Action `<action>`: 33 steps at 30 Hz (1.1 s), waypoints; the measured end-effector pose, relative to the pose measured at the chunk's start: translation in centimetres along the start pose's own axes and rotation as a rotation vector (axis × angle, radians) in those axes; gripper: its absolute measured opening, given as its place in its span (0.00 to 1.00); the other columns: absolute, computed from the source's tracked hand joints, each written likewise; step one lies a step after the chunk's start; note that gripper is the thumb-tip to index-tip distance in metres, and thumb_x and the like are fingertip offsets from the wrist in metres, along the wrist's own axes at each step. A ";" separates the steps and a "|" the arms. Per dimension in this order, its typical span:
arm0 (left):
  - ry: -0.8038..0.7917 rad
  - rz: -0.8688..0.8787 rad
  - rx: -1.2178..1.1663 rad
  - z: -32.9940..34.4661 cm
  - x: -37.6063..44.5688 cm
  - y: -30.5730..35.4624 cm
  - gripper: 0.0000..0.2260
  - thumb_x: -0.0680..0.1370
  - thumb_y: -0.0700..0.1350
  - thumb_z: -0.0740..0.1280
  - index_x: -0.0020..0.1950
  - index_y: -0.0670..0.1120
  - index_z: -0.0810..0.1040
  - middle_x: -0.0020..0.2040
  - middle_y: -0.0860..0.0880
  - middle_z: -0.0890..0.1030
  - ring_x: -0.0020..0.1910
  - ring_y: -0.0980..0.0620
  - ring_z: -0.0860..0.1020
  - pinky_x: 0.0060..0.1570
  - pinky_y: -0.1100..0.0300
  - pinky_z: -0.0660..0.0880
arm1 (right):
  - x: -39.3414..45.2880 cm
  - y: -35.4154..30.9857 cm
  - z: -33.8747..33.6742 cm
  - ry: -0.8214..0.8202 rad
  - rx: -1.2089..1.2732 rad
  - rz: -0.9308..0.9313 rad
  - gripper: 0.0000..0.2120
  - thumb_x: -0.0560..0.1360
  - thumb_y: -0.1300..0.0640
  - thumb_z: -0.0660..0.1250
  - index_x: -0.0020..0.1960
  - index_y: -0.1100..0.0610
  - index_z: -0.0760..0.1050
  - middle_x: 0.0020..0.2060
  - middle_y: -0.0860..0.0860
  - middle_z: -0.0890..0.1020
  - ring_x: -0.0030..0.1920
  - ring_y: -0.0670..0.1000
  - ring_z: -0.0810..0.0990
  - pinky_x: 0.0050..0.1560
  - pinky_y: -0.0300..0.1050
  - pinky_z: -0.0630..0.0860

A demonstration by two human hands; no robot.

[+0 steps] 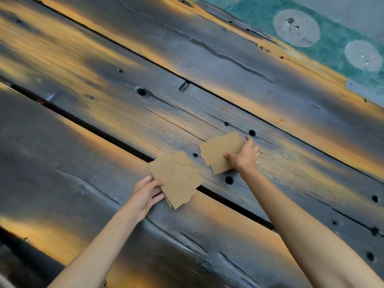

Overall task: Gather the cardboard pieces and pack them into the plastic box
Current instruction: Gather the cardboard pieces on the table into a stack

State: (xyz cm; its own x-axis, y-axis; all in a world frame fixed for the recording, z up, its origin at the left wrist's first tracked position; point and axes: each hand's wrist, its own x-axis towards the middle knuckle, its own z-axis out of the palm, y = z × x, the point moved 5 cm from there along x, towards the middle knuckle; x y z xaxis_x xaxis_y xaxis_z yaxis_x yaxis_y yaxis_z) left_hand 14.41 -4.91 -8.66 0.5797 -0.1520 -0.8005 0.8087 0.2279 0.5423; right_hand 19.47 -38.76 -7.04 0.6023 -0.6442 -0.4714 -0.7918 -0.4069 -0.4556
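The left hand point(145, 194) pinched a stack of cardboard pieces point(176, 179) over a gap between the bench point(83, 142) planks. Just beside it, the right hand point(245, 156) gripped another cardboard piece point(220, 152) lying flat, bare planks all round.

A rough workshop-like spot: weathered, drilled wooden planks point(145, 113) beside a patched green wall point(324, 50).
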 end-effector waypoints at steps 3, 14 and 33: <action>-0.010 0.006 -0.001 0.6 -0.7 -0.1 0.16 0.80 0.33 0.64 0.66 0.41 0.79 0.60 0.40 0.85 0.61 0.43 0.83 0.58 0.47 0.80 | -1.5 0.6 -1.1 0.013 0.155 -0.060 0.34 0.70 0.59 0.79 0.72 0.55 0.69 0.65 0.56 0.73 0.63 0.59 0.76 0.68 0.58 0.73; -0.093 0.003 -0.029 1.3 -3.4 -2.2 0.14 0.80 0.35 0.65 0.64 0.43 0.81 0.58 0.42 0.86 0.57 0.45 0.85 0.48 0.54 0.84 | -13.2 1.9 -3.3 -0.007 0.418 -0.456 0.20 0.78 0.61 0.71 0.60 0.38 0.80 0.48 0.50 0.78 0.48 0.40 0.77 0.48 0.27 0.73; -0.479 0.017 -0.140 3.5 -9.9 -3.8 0.21 0.79 0.39 0.68 0.72 0.41 0.75 0.69 0.37 0.79 0.64 0.40 0.81 0.55 0.50 0.82 | -26.7 5.9 -1.7 -0.162 0.106 -0.965 0.25 0.76 0.64 0.64 0.66 0.41 0.80 0.71 0.51 0.73 0.78 0.50 0.61 0.80 0.53 0.52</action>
State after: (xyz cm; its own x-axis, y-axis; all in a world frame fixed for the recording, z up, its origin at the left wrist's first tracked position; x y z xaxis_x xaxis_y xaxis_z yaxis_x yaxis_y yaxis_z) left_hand 5.95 -7.59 -1.88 0.6002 -0.5646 -0.5666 0.7965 0.3564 0.4885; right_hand -1.48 -25.05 4.13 0.9984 0.0336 0.0447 0.0558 -0.6464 -0.7610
